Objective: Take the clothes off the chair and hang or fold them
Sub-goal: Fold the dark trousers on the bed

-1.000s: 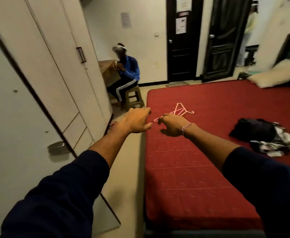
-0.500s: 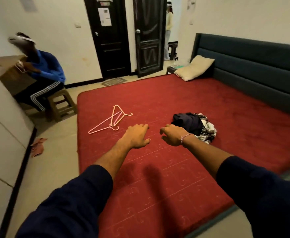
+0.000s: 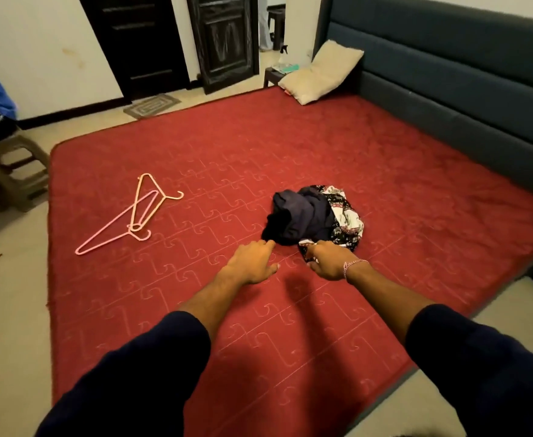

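We look down at a bed [image 3: 195, 310] covered in red patterned fabric. A crumpled pile of clothes [image 3: 314, 217], dark blue with a black-and-white print, lies near its middle. Our left hand [image 3: 252, 263] reaches toward the near edge of the pile, fingers loose and apart, index fingertip just at the dark cloth, holding nothing. Our right hand [image 3: 328, 261], a bracelet at its wrist, has its fingers curled onto the printed fabric at the pile's near edge, pinching it. Two pink hangers [image 3: 132, 216] lie crossed, well to the left of the pile. A beige pillow [image 3: 322, 72] leans against the dark headboard [image 3: 448, 89] beyond the pile.
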{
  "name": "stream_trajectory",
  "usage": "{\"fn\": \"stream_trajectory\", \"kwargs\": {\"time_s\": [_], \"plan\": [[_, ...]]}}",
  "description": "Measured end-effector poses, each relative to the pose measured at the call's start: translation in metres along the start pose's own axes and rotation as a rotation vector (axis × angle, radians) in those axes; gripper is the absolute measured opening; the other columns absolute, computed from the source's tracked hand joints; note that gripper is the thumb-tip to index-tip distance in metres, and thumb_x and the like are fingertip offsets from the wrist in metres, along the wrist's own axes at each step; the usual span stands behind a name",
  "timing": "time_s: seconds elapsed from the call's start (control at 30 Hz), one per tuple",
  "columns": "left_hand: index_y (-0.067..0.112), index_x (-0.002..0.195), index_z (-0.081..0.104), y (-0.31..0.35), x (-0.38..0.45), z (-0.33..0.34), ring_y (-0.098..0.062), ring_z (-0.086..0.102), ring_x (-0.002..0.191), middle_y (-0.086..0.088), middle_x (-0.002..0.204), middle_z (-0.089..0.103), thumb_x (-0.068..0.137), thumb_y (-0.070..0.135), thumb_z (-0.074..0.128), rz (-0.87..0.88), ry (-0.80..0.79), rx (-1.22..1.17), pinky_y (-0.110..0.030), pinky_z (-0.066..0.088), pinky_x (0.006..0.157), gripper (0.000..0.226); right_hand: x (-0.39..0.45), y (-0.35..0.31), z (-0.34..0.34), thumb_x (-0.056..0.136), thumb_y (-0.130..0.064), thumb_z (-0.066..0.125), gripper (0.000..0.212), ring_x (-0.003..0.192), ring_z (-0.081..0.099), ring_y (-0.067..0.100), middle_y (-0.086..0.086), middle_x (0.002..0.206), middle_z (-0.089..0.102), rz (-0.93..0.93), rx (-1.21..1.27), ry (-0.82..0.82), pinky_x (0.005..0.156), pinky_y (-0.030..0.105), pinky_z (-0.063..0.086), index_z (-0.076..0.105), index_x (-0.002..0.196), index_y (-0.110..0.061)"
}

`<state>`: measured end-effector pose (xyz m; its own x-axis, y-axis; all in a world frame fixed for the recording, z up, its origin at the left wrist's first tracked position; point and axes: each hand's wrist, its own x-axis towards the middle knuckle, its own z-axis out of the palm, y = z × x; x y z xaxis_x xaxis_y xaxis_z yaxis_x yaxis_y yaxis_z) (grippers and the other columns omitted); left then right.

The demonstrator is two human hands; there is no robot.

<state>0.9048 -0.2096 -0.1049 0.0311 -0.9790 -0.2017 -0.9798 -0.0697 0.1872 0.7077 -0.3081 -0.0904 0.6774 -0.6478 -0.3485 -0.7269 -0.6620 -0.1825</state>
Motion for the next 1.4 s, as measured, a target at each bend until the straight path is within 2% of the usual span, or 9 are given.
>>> {"fn": "stream_trajectory", "kwargs": {"time_s": [0.47,0.6,0.77,0.9,1.0,1.1,1.17,1.3,1.4], "plan": [[0.004,0.141,0.039,0.011,0.222,0.074,-0.04,0.047,0.127,-0.019,0.141,0.047,0.095,0.042,0.06,-0.324,-0.05,-0.322,-0.054,0.045,0.098,0.064,0.173,0.145,0.039,0.097,-0.029,0.054,0.034,0.118,0.057,0.036,0.014,0.131,0.05,-0.025,0.113,-0.189,0.098,0.044,0.048,0.063,0.126,-0.013],[0.004,0.128,0.052,0.006,0.256,0.09,-0.038,0.059,0.111,-0.019,0.118,0.064,0.088,0.034,0.071,-0.542,0.082,-0.598,-0.046,0.05,0.087,0.053,0.205,0.16,0.054,0.098,-0.027,0.057,0.037,0.126,0.052,0.035,0.014,0.14,0.044,-0.04,0.21,-0.183,0.104,0.044,0.044,0.059,0.131,-0.011],[0.01,0.098,0.073,0.018,0.282,0.081,-0.014,0.063,0.069,-0.008,0.075,0.07,0.091,0.012,0.069,-0.628,0.193,-1.022,-0.03,0.049,0.073,0.009,0.222,0.163,0.062,0.096,-0.027,0.061,0.064,0.122,0.055,0.039,0.02,0.141,0.05,0.036,0.444,-0.101,0.098,0.047,0.047,0.029,0.148,-0.008],[0.01,0.088,0.069,0.021,0.295,0.059,-0.017,0.061,0.076,-0.007,0.082,0.066,0.097,0.011,0.061,-0.547,0.173,-1.263,-0.034,0.053,0.074,0.012,0.238,0.162,0.061,0.095,-0.032,0.066,0.093,0.098,0.065,0.041,0.019,0.129,0.059,0.1,0.618,-0.066,0.081,0.048,0.053,0.0,0.16,-0.02],[0.01,0.09,0.06,0.02,0.295,0.047,-0.024,0.067,0.076,-0.01,0.09,0.064,0.102,0.008,0.052,-0.592,0.083,-1.488,-0.036,0.058,0.072,0.014,0.252,0.16,0.063,0.091,-0.04,0.065,0.073,0.109,0.063,0.041,0.017,0.126,0.064,0.108,0.611,-0.032,0.085,0.048,0.054,0.028,0.153,-0.021],[0.007,0.099,0.052,0.012,0.29,0.051,-0.028,0.068,0.079,-0.015,0.096,0.063,0.102,0.001,0.044,-0.63,0.049,-1.603,-0.04,0.057,0.077,0.011,0.262,0.154,0.068,0.09,-0.022,0.062,0.029,0.103,0.062,0.042,0.019,0.106,0.069,0.138,0.612,0.099,0.076,0.042,0.049,0.057,0.118,-0.016],[0.008,0.102,0.05,0.009,0.284,0.059,-0.025,0.067,0.076,-0.015,0.094,0.063,0.103,0.002,0.042,-0.676,0.068,-1.578,-0.036,0.056,0.074,0.01,0.263,0.146,0.068,0.091,-0.018,0.062,0.006,0.093,0.063,0.04,0.015,0.093,0.069,0.145,0.674,0.188,0.071,0.04,0.044,0.057,0.093,-0.018],[0.017,0.086,0.055,0.001,0.27,0.07,-0.016,0.057,0.073,-0.008,0.084,0.06,0.104,0.026,0.05,-0.777,0.208,-1.361,-0.03,0.047,0.064,0.021,0.257,0.125,0.059,0.099,-0.023,0.061,0.016,0.079,0.056,0.025,0.003,0.082,0.06,0.089,0.882,0.347,0.069,0.031,0.039,0.052,0.088,-0.015],[0.013,0.098,0.063,-0.005,0.27,0.059,-0.022,0.065,0.084,-0.008,0.092,0.068,0.098,0.06,0.046,-0.852,0.207,-1.446,-0.037,0.053,0.07,0.05,0.249,0.105,0.042,0.102,-0.028,0.054,0.013,0.089,0.057,0.024,0.008,0.094,0.061,0.022,0.952,0.421,0.077,0.032,0.043,0.056,0.1,-0.015]]}}
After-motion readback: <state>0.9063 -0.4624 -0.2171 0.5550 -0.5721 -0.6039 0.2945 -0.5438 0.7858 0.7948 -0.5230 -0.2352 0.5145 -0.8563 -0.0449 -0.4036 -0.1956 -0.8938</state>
